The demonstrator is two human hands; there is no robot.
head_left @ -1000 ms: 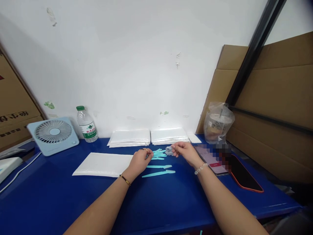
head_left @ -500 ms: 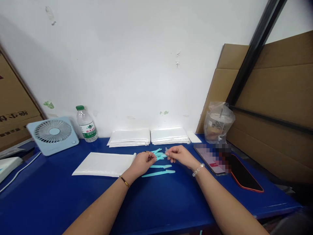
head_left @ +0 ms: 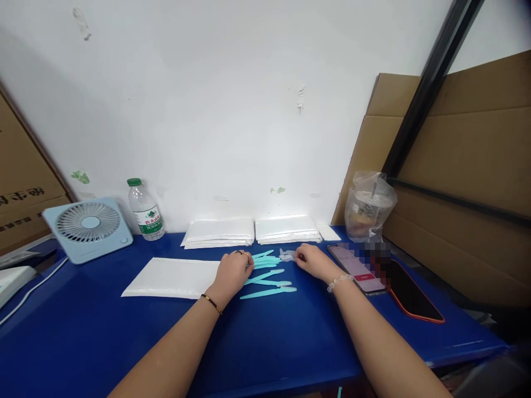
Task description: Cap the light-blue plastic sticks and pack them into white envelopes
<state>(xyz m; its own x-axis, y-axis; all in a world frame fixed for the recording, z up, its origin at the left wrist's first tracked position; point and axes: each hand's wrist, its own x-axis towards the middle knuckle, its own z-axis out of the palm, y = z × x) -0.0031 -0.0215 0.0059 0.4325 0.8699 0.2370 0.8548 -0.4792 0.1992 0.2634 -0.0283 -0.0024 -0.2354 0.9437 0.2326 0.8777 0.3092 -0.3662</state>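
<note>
Several turquoise eyebrow razors (head_left: 269,293) lie on the blue table, some bunched together and three spread out nearer me. My left hand (head_left: 234,272) is closed over the handle ends of the bunched razors, fingertips pinched at one of them; the grip itself is partly hidden. Right of the razors' tips is a small heap of clear plastic blade caps (head_left: 286,255). My right hand (head_left: 312,261) touches the heap's right side, thumb and forefinger pinched at a cap. Partly behind my left hand lies a white padded mailer (head_left: 174,277).
Two stacks of white mailers (head_left: 219,231) stand against the wall. On the left are a blue fan (head_left: 89,229) and a water bottle (head_left: 146,213). Two phones (head_left: 415,293) and a bagged drink cup (head_left: 369,210) are on the right, before cardboard (head_left: 477,149).
My hands have moved apart, the right one shifting right to the cap heap. Another razor now lies by the two loose ones, and my left hand has moved slightly back to the bunched razors.
</note>
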